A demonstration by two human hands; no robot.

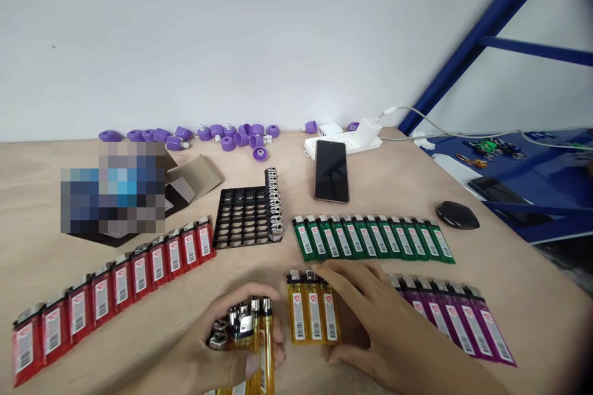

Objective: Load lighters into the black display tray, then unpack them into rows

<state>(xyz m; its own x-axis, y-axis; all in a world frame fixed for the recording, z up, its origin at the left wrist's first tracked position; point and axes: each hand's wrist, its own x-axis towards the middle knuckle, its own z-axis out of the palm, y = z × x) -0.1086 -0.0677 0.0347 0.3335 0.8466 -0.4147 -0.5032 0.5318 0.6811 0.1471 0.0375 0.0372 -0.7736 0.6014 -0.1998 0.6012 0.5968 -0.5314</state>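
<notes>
My left hand [222, 345] is wrapped round a bunch of yellow lighters [265, 345] with metal tops pointing up and outward. Just right of it, three more yellow lighters [313, 315] lie side by side on the table, labels up. My right hand [370, 315] arches over the right end of this short row. Its index fingertip is at the metal tops and its thumb by the lower end of the third lighter, fingers apart. Purple lighters [456, 321] lie in a row partly hidden behind the right hand. Green lighters [370, 239] form a row above.
Red lighters [121, 281] run diagonally at left. A black tray [243, 216] holds a column of lighters at its right edge. Behind are an opened carton [199, 179], purple caps [227, 143], a phone [331, 171] and a power strip [343, 143]. A black mouse [458, 215] sits right.
</notes>
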